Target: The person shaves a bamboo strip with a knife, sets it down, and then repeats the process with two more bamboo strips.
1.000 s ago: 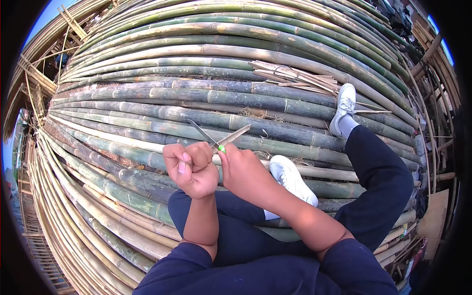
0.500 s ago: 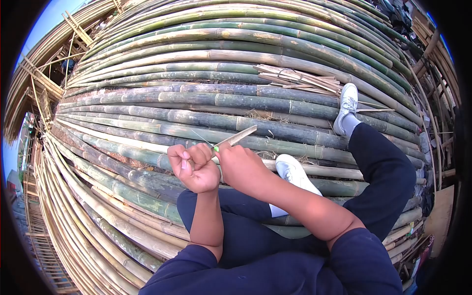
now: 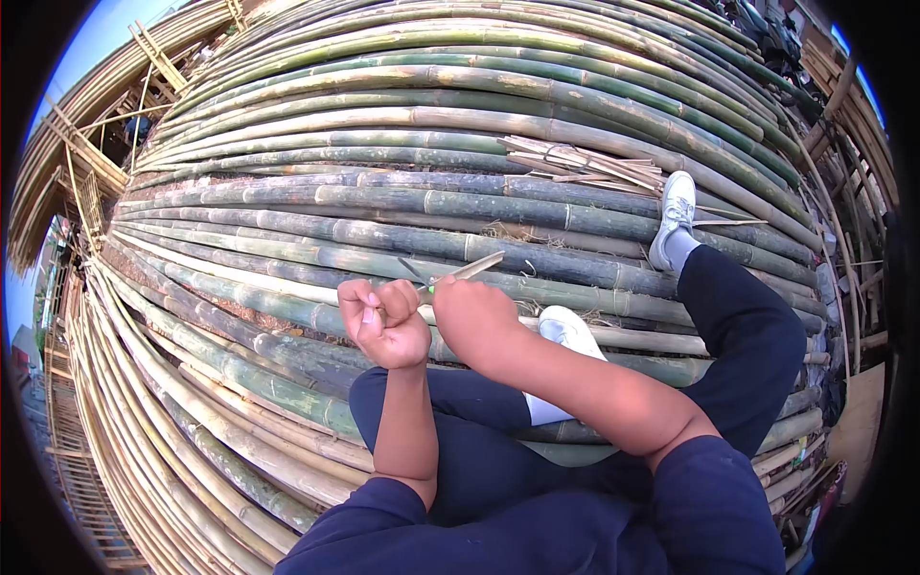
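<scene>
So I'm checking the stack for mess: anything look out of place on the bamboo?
Yes: a loose bundle of split slivers lies askew across the neat poles, beside the far shoe. Dry shavings scatter nearby.

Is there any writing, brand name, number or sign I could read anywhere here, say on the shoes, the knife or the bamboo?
None can be read. The white shoes show no legible brand, the knife and bamboo strip in the left hand and right hand carry no marks, and the bamboo poles bear no labels.
</scene>
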Tool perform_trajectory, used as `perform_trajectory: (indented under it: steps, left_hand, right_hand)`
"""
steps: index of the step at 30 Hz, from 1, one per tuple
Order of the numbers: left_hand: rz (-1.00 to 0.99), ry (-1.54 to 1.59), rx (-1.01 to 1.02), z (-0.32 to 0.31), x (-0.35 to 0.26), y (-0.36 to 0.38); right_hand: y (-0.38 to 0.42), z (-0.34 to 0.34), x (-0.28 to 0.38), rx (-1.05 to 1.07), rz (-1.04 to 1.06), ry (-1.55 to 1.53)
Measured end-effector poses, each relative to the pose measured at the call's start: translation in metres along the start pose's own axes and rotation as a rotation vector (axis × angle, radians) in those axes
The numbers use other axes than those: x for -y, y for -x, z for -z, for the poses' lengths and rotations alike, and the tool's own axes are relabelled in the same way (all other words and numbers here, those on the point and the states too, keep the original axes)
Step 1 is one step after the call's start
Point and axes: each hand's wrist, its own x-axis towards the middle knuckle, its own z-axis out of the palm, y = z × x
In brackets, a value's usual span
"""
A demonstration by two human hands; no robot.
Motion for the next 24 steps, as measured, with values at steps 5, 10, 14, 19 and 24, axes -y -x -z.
perform_trajectory:
  steps: [5, 10, 14, 19, 24]
  left_hand:
    - [0.0, 0.011, 0.093, 0.003, 0.004, -0.005]
    - [-0.005, 0.004, 0.134, 0.001, 0.006, -0.012]
    - [-0.003, -0.008, 0.156, -0.001, 0.006, -0.009]
    - [-0.035, 0.028, 0.107, -0.002, 0.009, -0.005]
    - [-0.044, -0.022, 0.067, -0.006, 0.008, -0.008]
  right_hand:
    - [0.017, -0.003, -0.025, -0.05, -0.058, 0.006]
    - [0.035, 0.021, -0.005, -0.195, 0.027, -0.172]
    - [0.015, -0.018, -0.017, -0.225, 0.038, -0.252]
    - [0.028, 0.011, 0.003, -0.137, 0.012, -0.35]
    - [0.011, -0.013, -0.019, -0.188, -0.039, -0.316]
